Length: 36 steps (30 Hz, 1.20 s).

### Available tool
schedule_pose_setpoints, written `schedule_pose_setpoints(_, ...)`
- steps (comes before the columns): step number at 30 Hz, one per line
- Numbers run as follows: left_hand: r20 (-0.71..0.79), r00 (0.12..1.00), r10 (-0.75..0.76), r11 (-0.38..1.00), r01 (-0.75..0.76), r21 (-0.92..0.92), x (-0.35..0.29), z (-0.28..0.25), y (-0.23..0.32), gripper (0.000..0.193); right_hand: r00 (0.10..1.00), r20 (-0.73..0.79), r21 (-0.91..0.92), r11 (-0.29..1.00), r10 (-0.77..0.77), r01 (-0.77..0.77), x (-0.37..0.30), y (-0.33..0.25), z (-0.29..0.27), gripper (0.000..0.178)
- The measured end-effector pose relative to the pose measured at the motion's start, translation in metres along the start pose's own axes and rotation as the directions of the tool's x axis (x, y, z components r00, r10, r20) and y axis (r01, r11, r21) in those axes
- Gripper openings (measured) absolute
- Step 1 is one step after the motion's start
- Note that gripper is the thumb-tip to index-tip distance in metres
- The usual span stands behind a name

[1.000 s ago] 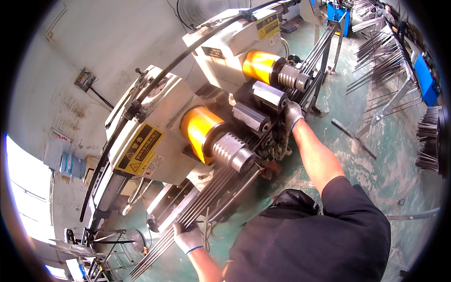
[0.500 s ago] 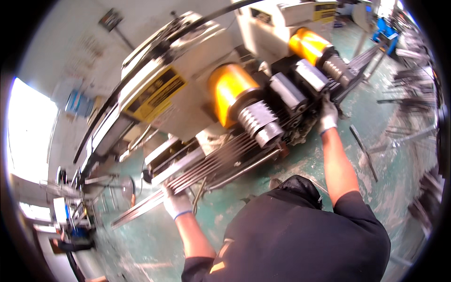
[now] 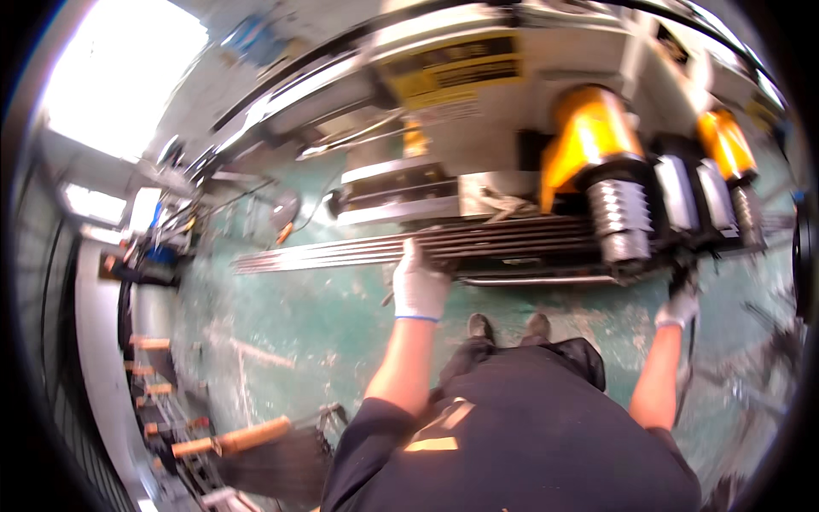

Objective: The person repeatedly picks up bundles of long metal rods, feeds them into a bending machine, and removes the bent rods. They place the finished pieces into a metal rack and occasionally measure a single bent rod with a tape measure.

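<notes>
My left hand (image 3: 420, 288), in a white glove with a blue cuff, is closed on several long thin metal bars (image 3: 341, 256). The bars lie side by side, running left past my hand and right toward the machine's ribbed metal roller (image 3: 620, 218). My right hand (image 3: 679, 307), gloved alike, is low at the machine's right side, against a dark part beneath two dark blocks with shiny metal faces (image 3: 678, 192). Blur and shadow hide its fingers, so what it holds cannot be made out.
Orange cylinders (image 3: 597, 128) (image 3: 727, 143) stand on the pale machine, which carries a yellow and black label (image 3: 452, 64). A metal rail (image 3: 537, 281) runs below the bars. Wooden-ended racks (image 3: 230, 437) stand lower left on the green floor. Another person's dark sleeve (image 3: 141, 273) shows far left.
The view has swung round, so the machine and bars now lie nearly level and further right. My left hand stays on the bars; my right hand remains by the machine's right part.
</notes>
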<state>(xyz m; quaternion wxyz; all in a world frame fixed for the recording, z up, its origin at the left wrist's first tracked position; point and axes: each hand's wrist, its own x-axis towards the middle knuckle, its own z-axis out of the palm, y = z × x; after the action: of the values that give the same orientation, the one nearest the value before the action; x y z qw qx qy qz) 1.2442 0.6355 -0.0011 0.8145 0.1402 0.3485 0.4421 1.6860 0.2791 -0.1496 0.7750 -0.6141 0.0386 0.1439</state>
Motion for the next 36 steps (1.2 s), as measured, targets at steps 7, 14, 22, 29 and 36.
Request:
schedule_pose_setpoints(7,-0.014,0.982,0.189,0.976,-0.19,-0.108,0.012,-0.109,0.135,0.07,0.951,-0.24,-0.201,0.948,0.197,-0.247,-0.046,0.087,-0.055,0.066)
schedule_pose_setpoints(14,-0.275,0.9,0.338,0.915,-0.383,-0.127,0.043,-0.263,0.352,0.076,0.812,-0.472,-0.317,0.794,0.342,-0.518,-0.145,0.167,-0.066,0.061)
schedule_pose_setpoints(22,-0.323,0.778,0.539,0.835,-0.444,0.325,0.091,-0.379,0.543,0.094,0.797,-0.422,-0.311,0.756,0.432,-0.575,-0.244,0.221,-0.099,0.066)
schedule_pose_setpoints(29,-0.15,0.86,0.489,0.848,-0.427,0.313,0.123,-0.373,0.555,0.056,0.831,-0.429,-0.447,0.717,0.354,-0.535,-0.26,0.193,-0.101,0.063)
schedule_pose_setpoints(36,0.003,0.924,0.382,0.908,-0.376,0.187,0.084,-0.36,0.529,0.054,0.876,-0.339,-0.457,0.753,0.344,-0.473,-0.252,0.227,-0.091,0.058)
